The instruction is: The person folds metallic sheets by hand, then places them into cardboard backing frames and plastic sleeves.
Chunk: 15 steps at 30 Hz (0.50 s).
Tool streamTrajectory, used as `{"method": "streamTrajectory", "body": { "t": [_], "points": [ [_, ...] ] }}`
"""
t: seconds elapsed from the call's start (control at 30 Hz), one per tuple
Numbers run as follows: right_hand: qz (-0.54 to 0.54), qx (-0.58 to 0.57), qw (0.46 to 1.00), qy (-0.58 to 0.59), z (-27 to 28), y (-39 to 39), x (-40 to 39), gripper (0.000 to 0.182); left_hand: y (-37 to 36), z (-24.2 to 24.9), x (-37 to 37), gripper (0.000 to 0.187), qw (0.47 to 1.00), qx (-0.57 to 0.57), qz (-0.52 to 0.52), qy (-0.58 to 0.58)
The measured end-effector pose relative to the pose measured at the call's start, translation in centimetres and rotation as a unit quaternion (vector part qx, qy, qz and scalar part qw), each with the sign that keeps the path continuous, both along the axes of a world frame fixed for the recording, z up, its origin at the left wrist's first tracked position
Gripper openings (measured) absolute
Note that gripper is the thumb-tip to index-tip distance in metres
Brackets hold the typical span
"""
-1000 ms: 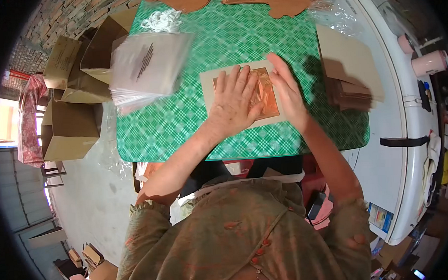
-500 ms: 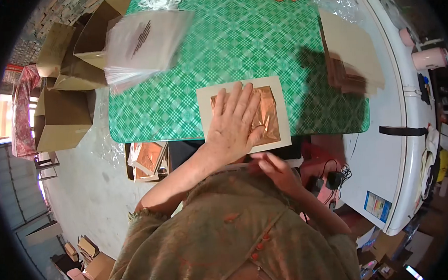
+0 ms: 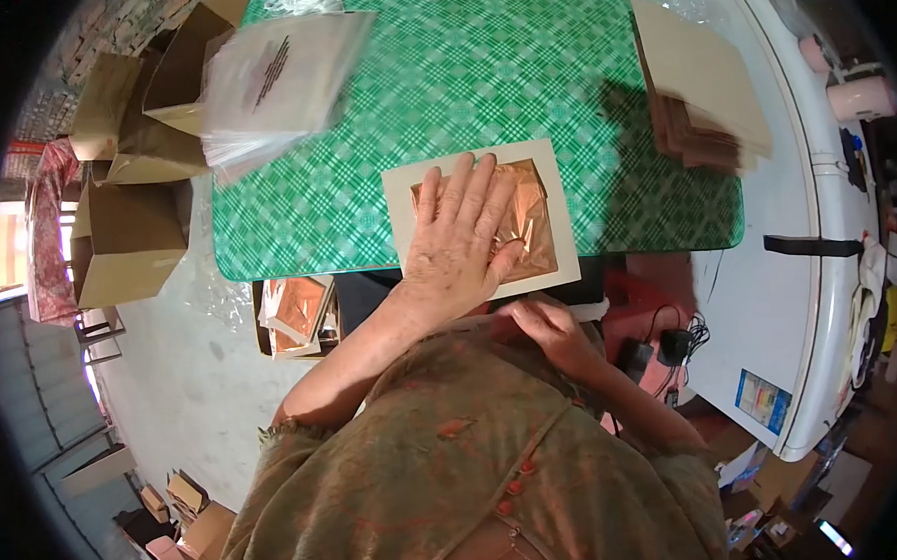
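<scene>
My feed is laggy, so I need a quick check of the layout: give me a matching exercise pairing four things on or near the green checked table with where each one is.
Things:
1. shiny copper foil sheet
2. stack of clear plastic bags
3. pile of brown card sheets
4. open brown cardboard box

Places:
A. on the floor beside the table
B. far left corner of the table
C. on the pale backing card, under the left hand
D. right edge of the table

Pairs: 1-C, 2-B, 3-D, 4-A

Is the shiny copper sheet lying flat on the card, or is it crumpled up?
Spread out flat: the copper sheet covers the middle of the card, with only small wrinkles, and the left hand presses it down.
</scene>
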State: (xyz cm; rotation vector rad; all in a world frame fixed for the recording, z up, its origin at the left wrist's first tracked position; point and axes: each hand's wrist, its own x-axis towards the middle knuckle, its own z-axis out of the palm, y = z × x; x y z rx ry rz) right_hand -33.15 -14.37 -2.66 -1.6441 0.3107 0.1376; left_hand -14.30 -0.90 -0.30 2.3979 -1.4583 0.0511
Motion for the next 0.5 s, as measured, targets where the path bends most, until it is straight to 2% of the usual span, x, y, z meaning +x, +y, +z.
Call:
{"method": "streamTrajectory", "body": {
  "t": [0.03, 0.13, 0.2, 0.33, 0.43, 0.5],
  "points": [
    [0.024, -0.133, 0.990, -0.033, -0.2, -0.4, -0.5, 0.024, 0.0, 0.0, 0.1, 0.078, 1.000, -0.002, -0.005, 0.002],
    [-0.070, -0.204, 0.975, -0.050, 2.8, -2.0, -1.9, 0.015, 0.0, 0.0, 0.1, 0.074, 1.000, -0.001, -0.013, 0.002],
    [-0.085, -0.307, 0.941, -0.119, 4.2, -3.6, -1.8, 0.013, 0.0, 0.0, 0.1, 0.073, 1.000, -0.002, -0.012, 0.006],
    [-0.072, -0.509, 0.826, -0.230, 5.6, -5.8, 2.9, 0.033, 0.0, 0.1, 0.1, 0.072, 1.000, -0.002, -0.013, 0.000],
    [-0.034, -0.560, 0.795, -0.231, 5.0, -6.5, 5.4, 0.052, -0.1, 0.4, 0.1, 0.071, 1.000, 0.002, -0.014, -0.004],
    [-0.025, -0.573, 0.786, -0.232, 4.5, -7.0, 6.1, 0.054, -0.1, 0.6, 0.2, 0.072, 1.000, 0.006, -0.015, -0.004]
  ]
}}
